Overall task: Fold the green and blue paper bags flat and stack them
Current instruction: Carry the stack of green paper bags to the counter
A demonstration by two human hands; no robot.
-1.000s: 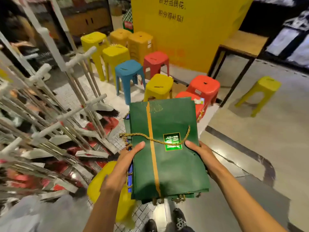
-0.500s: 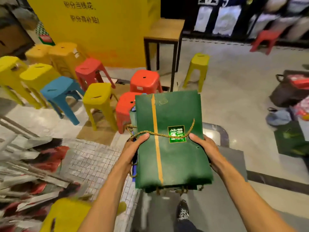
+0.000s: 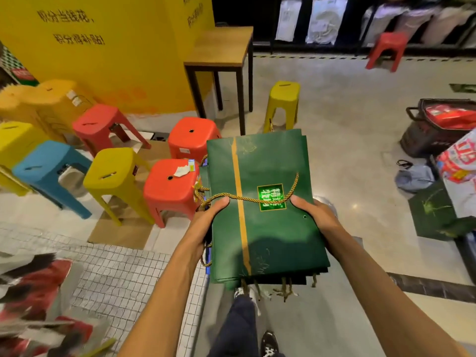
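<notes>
Stools [image 3: 170, 186] slide left as my view swings right across the floor [image 3: 347, 140]. I hold the flat, stacked green bags [image 3: 270, 228] above it, left hand [image 3: 208, 220] and right hand [image 3: 318, 215] clamped on opposite edges. Folding looks done; setting the stack down remains.

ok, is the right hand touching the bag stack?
Touching. Head view: the right hand grips the right edge of the bag stack, with the thumb lying on its top face.
</notes>
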